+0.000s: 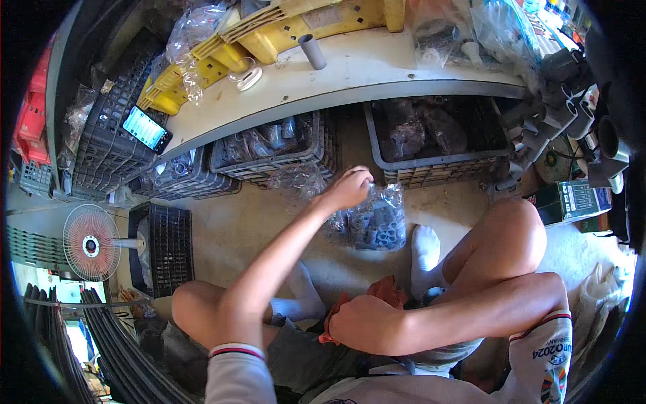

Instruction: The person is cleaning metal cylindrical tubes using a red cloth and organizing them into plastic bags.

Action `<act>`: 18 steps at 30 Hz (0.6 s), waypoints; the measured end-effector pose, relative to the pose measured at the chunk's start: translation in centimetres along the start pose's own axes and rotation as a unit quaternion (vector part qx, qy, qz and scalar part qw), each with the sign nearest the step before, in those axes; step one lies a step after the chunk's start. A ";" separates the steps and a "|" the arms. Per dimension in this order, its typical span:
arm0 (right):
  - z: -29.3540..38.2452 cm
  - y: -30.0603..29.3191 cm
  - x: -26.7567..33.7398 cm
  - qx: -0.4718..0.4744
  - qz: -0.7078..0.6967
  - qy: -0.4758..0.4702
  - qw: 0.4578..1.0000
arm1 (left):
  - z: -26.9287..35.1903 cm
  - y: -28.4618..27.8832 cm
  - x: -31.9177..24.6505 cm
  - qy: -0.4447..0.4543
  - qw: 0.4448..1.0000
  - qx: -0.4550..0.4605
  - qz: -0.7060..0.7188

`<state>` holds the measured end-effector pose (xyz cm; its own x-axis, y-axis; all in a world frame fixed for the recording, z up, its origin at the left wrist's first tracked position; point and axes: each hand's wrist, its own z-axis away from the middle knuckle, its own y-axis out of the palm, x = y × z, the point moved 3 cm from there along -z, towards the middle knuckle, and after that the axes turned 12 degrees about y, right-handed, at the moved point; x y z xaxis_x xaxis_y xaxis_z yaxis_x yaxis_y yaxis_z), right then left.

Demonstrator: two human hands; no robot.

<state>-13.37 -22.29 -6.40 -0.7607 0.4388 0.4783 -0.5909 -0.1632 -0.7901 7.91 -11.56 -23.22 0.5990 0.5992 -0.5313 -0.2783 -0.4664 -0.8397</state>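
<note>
My left hand (pixel 352 188) reaches forward over a clear plastic bag (pixel 387 222) on the floor. Its fingers are curled close to the bag's upper edge; whether they pinch anything is hidden. Inside the bag are several short grey plastic pipe pieces (pixel 381 235). Crumpled clear plastic film (pixel 300 184) lies left of that hand. Close to my lap, my right hand (pixel 367 323) grips an orange-red cloth (pixel 386 292), which sticks out on both sides of the fist.
Black plastic crates (pixel 439 174) holding bagged parts stand under a white bench (pixel 353 63). On the bench is an upright grey pipe (pixel 312 52). A phone (pixel 146 130) leans at its left end. A fan (pixel 91 246) stands left; grey pipe fittings (pixel 550 121) are stacked right.
</note>
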 end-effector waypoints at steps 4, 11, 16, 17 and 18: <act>-2.6 1.1 0.3 -0.044 -0.022 -0.022 0.999 | -0.4 2.6 7.0 -0.222 0.953 0.174 0.107; -3.0 1.5 -1.6 -0.032 0.013 0.055 0.998 | -5.3 6.4 2.6 -0.123 0.913 0.386 -0.041; -3.2 1.7 -0.5 -0.061 0.008 0.012 0.998 | -3.8 6.2 2.8 -0.168 0.918 0.357 -0.027; -3.1 2.1 -0.9 -0.058 0.003 0.021 0.998 | -4.1 7.2 2.5 -0.160 0.918 0.362 -0.023; -3.0 1.8 -0.7 -0.041 0.009 0.026 0.999 | -4.0 7.4 2.6 -0.162 0.919 0.358 -0.034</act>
<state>-13.10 -20.28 -9.33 -0.7546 0.4818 0.4455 -0.5522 -0.0993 -0.8278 10.44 -16.10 -30.34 0.4107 0.8279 -0.3820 -0.7407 0.0587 -0.6692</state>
